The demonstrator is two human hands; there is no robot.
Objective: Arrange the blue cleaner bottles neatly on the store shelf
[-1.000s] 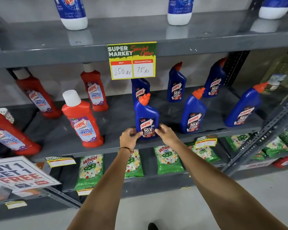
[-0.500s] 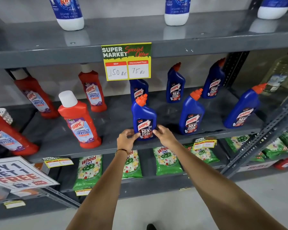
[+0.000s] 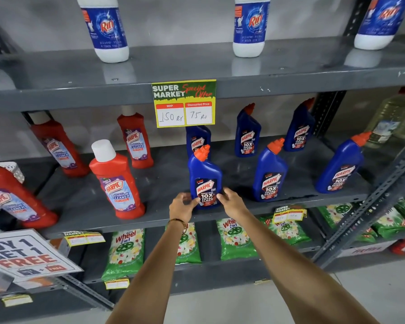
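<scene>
Several blue cleaner bottles with orange caps stand on the grey middle shelf (image 3: 164,190). The front blue bottle (image 3: 205,174) stands upright near the shelf's front edge, label facing me. My left hand (image 3: 182,205) touches its lower left side and my right hand (image 3: 232,202) its lower right side, both holding its base. Another blue bottle (image 3: 270,174) stands to its right and a third blue bottle (image 3: 341,167) leans further right. Three more blue bottles (image 3: 247,134) stand in the back row, one partly hidden behind the price sign.
Red bathroom cleaner bottles (image 3: 118,183) fill the shelf's left half. A yellow price sign (image 3: 184,104) hangs from the upper shelf, where white-and-blue bottles (image 3: 105,29) stand. Green detergent packs (image 3: 126,251) lie on the lower shelf. A slanted metal brace (image 3: 369,206) crosses at right.
Both hands stay on the front blue bottle's base; it has turned slightly and sits a little more upright. The view has shifted slightly.
</scene>
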